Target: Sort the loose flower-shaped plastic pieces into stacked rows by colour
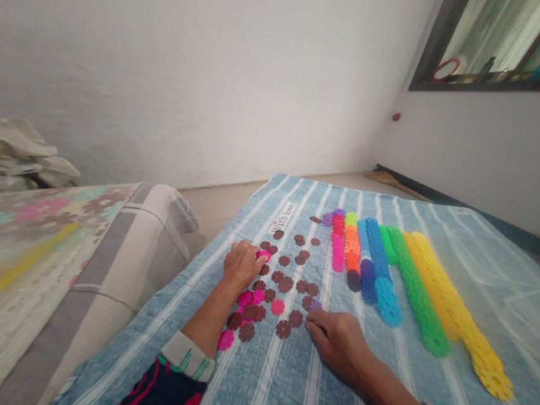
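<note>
My left hand (244, 263) is closed, its fingertips on a magenta snowflake disc (263, 255) among scattered brown ones. My right hand (340, 340) is pinched at the near side of the scatter, with a purple snowflake disc (316, 305) at its fingertips. Between the hands lie several loose brown discs (285, 284), some overlapping. More magenta discs (245, 299) and a coral-pink disc (278, 307) are mixed in. To the right, overlapping discs form rows by colour: a pink row (337, 252), an orange row (353, 242), a blue row (378, 254), a green row (416, 296) and a yellow row (462, 316).
A blue striped cloth (271, 387) covers the surface under the discs. Clear plastic containers (527, 310) stand at the right. A bed-like surface with a floral cover (48, 226) is at the left. A white wall (214, 82) rises behind, with a window (500, 40) at upper right.
</note>
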Tool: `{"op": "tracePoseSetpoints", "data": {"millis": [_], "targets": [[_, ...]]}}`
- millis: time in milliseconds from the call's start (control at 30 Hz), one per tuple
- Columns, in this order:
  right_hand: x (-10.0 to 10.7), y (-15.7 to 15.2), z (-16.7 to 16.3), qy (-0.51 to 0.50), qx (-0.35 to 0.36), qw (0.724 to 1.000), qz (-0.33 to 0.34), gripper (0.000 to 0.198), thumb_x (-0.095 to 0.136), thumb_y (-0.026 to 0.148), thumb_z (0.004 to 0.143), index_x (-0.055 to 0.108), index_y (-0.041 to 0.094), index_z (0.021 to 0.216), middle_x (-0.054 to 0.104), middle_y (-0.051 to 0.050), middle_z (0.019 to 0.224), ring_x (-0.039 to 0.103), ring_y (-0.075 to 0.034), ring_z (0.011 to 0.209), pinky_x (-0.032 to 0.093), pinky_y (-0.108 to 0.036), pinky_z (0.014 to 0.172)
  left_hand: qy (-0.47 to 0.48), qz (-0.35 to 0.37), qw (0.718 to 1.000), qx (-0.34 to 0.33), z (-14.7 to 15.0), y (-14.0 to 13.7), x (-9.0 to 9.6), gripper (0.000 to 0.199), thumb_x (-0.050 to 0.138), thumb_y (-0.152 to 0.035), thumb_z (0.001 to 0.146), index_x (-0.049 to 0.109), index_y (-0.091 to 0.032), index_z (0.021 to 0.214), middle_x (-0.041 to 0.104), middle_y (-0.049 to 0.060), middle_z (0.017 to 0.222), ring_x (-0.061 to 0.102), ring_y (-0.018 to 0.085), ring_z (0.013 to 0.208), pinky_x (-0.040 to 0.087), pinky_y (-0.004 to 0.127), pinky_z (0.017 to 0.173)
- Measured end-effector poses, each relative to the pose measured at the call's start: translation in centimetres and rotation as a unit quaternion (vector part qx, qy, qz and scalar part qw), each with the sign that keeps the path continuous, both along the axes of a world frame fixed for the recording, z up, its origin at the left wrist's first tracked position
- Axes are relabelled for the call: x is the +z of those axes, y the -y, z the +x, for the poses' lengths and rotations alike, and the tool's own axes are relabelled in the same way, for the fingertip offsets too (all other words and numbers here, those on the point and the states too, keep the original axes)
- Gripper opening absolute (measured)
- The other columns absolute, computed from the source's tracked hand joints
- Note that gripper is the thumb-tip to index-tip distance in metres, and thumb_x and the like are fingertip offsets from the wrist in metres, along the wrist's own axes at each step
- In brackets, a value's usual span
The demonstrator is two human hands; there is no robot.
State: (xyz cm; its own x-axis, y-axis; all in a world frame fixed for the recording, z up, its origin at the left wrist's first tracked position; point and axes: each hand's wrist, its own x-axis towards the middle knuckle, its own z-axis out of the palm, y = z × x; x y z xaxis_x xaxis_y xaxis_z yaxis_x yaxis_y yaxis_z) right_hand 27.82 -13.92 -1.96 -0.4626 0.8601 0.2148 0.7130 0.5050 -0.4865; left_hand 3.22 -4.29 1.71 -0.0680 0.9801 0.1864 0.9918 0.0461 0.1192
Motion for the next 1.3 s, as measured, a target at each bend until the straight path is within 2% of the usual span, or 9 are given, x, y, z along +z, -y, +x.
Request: {"op": "tracePoseSetpoints", "data": {"millis": [200, 400, 533, 667, 800, 900, 1100, 1200, 1300], "targets": [[-0.1, 0.0, 0.0, 0.002, 0.001, 1.000, 0.010, 0.027, 0.046, 0.024, 0.092, 0.060, 0.021, 0.070, 0.065, 0.000, 0.063, 0.059, -0.013, 0.057, 0.028, -0.026, 0.058, 0.046, 0.016, 0.999, -0.008, 0.4, -0.2, -0.4, 0.018, 0.059, -0.029, 0.081, 0.070, -0.020, 0.091, 0.069, 0.008, 0.102, 0.059, 0.023, 0.099, 0.045, 0.030, 0.085], [0.0, -0.1, 0.0, -0.001, -0.001, 1.000, 0.007, 0.026, 0.048, 0.023, 0.091, 0.061, 0.021, 0.068, 0.064, 0.001, 0.062, 0.058, -0.013, 0.057, 0.028, -0.025, 0.057, 0.103, 0.013, 0.995, 0.012, 0.9, -0.1, -0.2, 0.009, 0.058, -0.026, 0.079, 0.066, -0.022, 0.083, 0.071, 0.002, 0.085, 0.063, 0.018, 0.084, 0.043, 0.027, 0.073], [-0.1, -0.3, 0.1, -0.041, -0.004, 0.999, 0.004, 0.027, 0.047, 0.023, 0.091, 0.063, 0.020, 0.069, 0.064, 0.000, 0.062, 0.059, -0.013, 0.057, 0.031, -0.024, 0.057, 0.182, 0.029, 0.983, -0.020, 1.3, 0.1, -0.2, 0.008, 0.060, -0.027, 0.077, 0.064, -0.021, 0.080, 0.070, 0.000, 0.077, 0.063, 0.016, 0.074, 0.043, 0.025, 0.069], [-0.5, -0.8, 0.4, -0.116, -0.036, 0.993, 0.006, 0.024, 0.047, 0.025, 0.091, 0.070, 0.021, 0.086, 0.068, -0.001, 0.067, 0.062, -0.014, 0.058, 0.036, -0.023, 0.058, 0.295, 0.022, 0.952, -0.085, 3.2, 1.3, 0.1, 0.013, 0.063, -0.030, 0.074, 0.066, -0.020, 0.082, 0.066, -0.002, 0.068, 0.061, 0.014, 0.065, 0.044, 0.023, 0.064], [-0.5, -1.4, 0.7, -0.147, -0.092, 0.985, 0.020, 0.028, 0.051, 0.032, 0.091, 0.067, 0.021, 0.112, 0.065, 0.001, 0.060, 0.057, -0.014, 0.050, 0.035, -0.023, 0.053, 0.386, -0.059, 0.905, -0.171, 6.2, 3.3, 0.6, 0.016, 0.064, -0.032, 0.072, 0.068, -0.018, 0.078, 0.062, -0.003, 0.060, 0.055, 0.011, 0.056, 0.040, 0.022, 0.055], [-0.4, -1.6, 0.9, -0.153, -0.104, 0.982, 0.027, 0.033, 0.053, 0.033, 0.089, 0.065, 0.020, 0.117, 0.061, 0.003, 0.056, 0.053, -0.014, 0.047, 0.033, -0.023, 0.051, 0.424, -0.111, 0.877, -0.194, 7.8, 4.5, 0.9, 0.015, 0.065, -0.031, 0.071, 0.068, -0.016, 0.074, 0.061, -0.002, 0.058, 0.052, 0.010, 0.053, 0.037, 0.021, 0.051], [0.1, -1.9, 1.2, -0.195, -0.102, 0.975, 0.003, 0.025, 0.051, 0.032, 0.089, 0.071, 0.019, 0.097, 0.060, 0.001, 0.057, 0.052, -0.013, 0.049, 0.034, -0.023, 0.052, 0.464, -0.151, 0.850, -0.198, 8.7, 5.1, 0.6, 0.018, 0.064, -0.032, 0.071, 0.069, -0.015, 0.073, 0.058, -0.002, 0.056, 0.049, 0.009, 0.051, 0.036, 0.021, 0.048], [0.5, -2.2, 1.4, -0.237, -0.103, 0.965, -0.049, 0.020, 0.053, 0.030, 0.086, 0.069, 0.019, 0.081, 0.054, 0.003, 0.051, 0.049, -0.012, 0.047, 0.034, -0.022, 0.050, 0.466, -0.162, 0.846, -0.202, 8.6, 5.1, 0.4, 0.019, 0.064, -0.033, 0.070, 0.070, -0.015, 0.073, 0.058, -0.001, 0.056, 0.049, 0.009, 0.051, 0.036, 0.021, 0.048], [1.4, -2.6, 1.9, -0.247, -0.086, 0.960, -0.098, 0.020, 0.053, 0.028, 0.085, 0.066, 0.018, 0.074, 0.052, 0.005, 0.047, 0.048, -0.011, 0.044, 0.036, -0.021, 0.049, 0.470, -0.164, 0.843, -0.205, 8.6, 5.0, 0.3, 0.019, 0.065, -0.033, 0.070, 0.071, -0.015, 0.072, 0.059, -0.001, 0.057, 0.049, 0.009, 0.051, 0.036, 0.020, 0.048]]}}
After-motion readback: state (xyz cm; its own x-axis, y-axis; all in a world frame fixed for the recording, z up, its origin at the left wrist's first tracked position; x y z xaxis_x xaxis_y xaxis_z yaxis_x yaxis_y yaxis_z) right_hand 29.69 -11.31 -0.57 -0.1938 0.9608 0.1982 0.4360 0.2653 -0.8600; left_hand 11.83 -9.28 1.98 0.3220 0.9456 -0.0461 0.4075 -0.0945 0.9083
